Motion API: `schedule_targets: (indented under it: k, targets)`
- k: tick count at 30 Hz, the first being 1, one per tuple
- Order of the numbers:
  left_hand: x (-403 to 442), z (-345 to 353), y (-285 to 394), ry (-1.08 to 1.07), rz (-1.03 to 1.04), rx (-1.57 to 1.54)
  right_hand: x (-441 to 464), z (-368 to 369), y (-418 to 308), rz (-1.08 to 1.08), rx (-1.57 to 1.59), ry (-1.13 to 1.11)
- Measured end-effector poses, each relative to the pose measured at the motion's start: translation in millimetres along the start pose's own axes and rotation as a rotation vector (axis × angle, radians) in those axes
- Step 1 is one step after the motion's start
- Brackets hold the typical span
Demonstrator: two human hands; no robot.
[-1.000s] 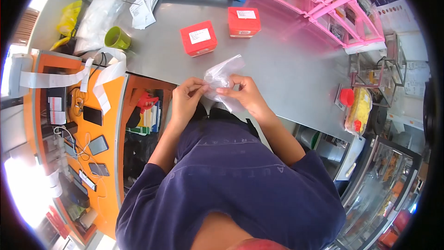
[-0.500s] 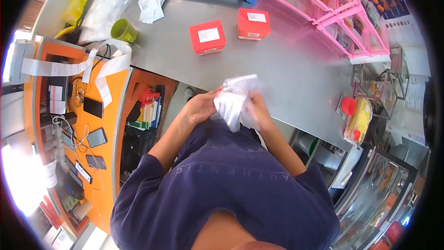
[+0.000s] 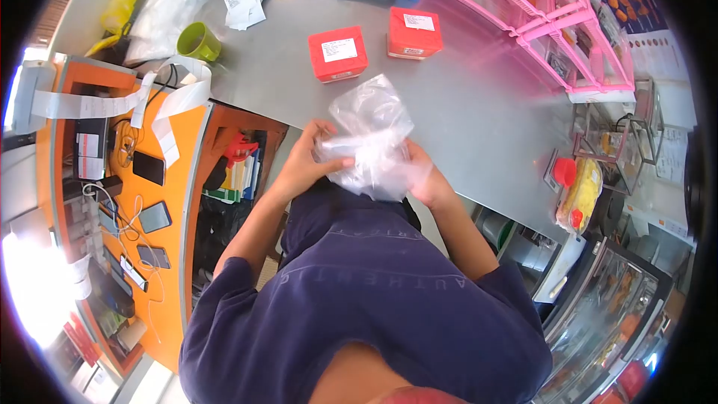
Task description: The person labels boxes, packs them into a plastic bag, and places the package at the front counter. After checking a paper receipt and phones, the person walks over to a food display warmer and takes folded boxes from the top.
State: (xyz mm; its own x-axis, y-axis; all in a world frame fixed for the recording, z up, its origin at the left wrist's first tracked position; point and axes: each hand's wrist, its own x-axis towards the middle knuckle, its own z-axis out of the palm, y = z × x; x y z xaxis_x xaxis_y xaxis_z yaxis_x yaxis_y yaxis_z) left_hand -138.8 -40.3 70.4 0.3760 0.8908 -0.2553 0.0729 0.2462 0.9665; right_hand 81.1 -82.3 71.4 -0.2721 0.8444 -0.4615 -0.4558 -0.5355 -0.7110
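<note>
At the near edge of the steel counter [image 3: 486,127], head view, I find a clear plastic bag [image 3: 372,123]: left hand [image 3: 301,170] pinched on its left side, right hand [image 3: 434,182] against its right, closure hidden, so I cannot tell. I judge it light, limp, slippery, tearable; best gripped by doubled edges.

We pinched a crumpled clear bag [image 3: 374,131] in our left hand [image 3: 305,163] at the near edge of the surface [image 3: 493,127]; our right hand [image 3: 432,182] touched its other side, partly hidden by plastic. Beyond it stood a left box [image 3: 339,63] and a right box [image 3: 413,39], both red and white-labelled, near each other. A green cup [image 3: 200,43] sat farther left.
</note>
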Motion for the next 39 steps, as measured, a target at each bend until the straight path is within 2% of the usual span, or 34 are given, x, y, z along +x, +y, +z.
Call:
schedule_targets:
  k: [1, 2, 4, 5, 6, 7, 8, 10, 12, 14, 15, 18, 22, 25, 28, 31, 34, 35, 38, 39]
  targets:
    - [-1.4, -0.3, -5.9, -0.041, 0.029, 0.153, -2.9, 6.0, -0.5, 0.035, -0.219, 0.053]
    - [-3.0, 0.0, -12.3, -0.08, 0.058, 0.307, -1.1, 1.6, 8.2, -0.051, -0.375, 0.068]
    - [-6.0, 7.6, -25.1, 0.046, 0.036, 0.355, 6.6, -7.5, 26.9, -0.232, -0.685, 0.093]
    - [-7.4, 9.2, -31.8, 0.124, 0.015, 0.362, 5.5, -2.5, 31.3, -0.334, -0.776, 0.2]
    - [-7.3, 10.2, -40.3, 0.201, -0.008, 0.368, 2.4, 4.2, 25.9, -0.326, -0.825, 0.19]
    - [-6.2, 7.9, -51.0, 0.212, -0.021, 0.19, -1.4, 11.1, 19.2, -0.314, -0.874, 0.18]
    - [-5.6, 5.9, -60.1, 0.219, -0.198, -0.182, -3.6, 14.4, 16.6, -0.302, -0.92, 0.171]
    - [-4.3, 3.3, -76.2, 0.217, -0.548, -0.932, -1.7, 1.0, 30.5, -0.218, -0.787, 0.192]
    - [-5.8, -15.9, -93.2, -0.294, -0.419, -1.389, 0.8, -7.1, 37.3, -0.196, -0.588, 0.23]
    - [-9.0, -9.2, -25.4, -0.064, -0.521, -1.037, 3.2, -3.2, 38.6, -0.236, -0.324, 0.29]
    - [-9.1, -12.4, -26.4, -0.033, -0.544, -0.988, 4.9, -2.1, 37.5, -0.255, -0.193, 0.318]
    - [-12.3, -18.9, -21.4, -0.137, -0.266, -0.293, 7.4, -15.0, 23.1, -0.038, 0.26, 0.223]
    - [-9.6, -50.5, -49.7, -0.094, -0.262, -0.253, 0.8, -1.0, 21.3, 0.031, 0.485, 0.193]
    - [-11.2, -72.1, -27.0, -0.096, -0.259, -0.314, -3.7, -10.0, 24.4, 0.0, 0.373, 0.0]
    - [-12.7, -73.4, 4.9, -0.058, -0.193, -0.28, -12.5, 1.2, -5.0, -0.06, 0.205, -0.042]
    - [-9.2, -78.5, 5.8, 0.168, -0.021, -0.208, -22.0, 25.1, -25.8, -0.192, -0.326, 0.026]
    - [-3.9, -103.9, 1.1, 0.564, 0.158, -0.116, -14.3, 8.8, -26.4, -0.431, -0.571, 0.269]
    - [-4.7, -105.9, -1.8, 0.652, 0.243, -0.222, -13.5, 8.0, -29.3, -0.508, -0.536, 0.338]
    - [-6.9, -89.3, 16.1, 0.769, 0.273, -0.052, -12.7, 0.1, -42.9, -0.726, -0.577, 0.497]
    - [-7.6, -88.0, 10.6, 0.811, 0.307, 0.193, -9.6, -2.4, -45.5, -0.738, -0.485, 0.534]
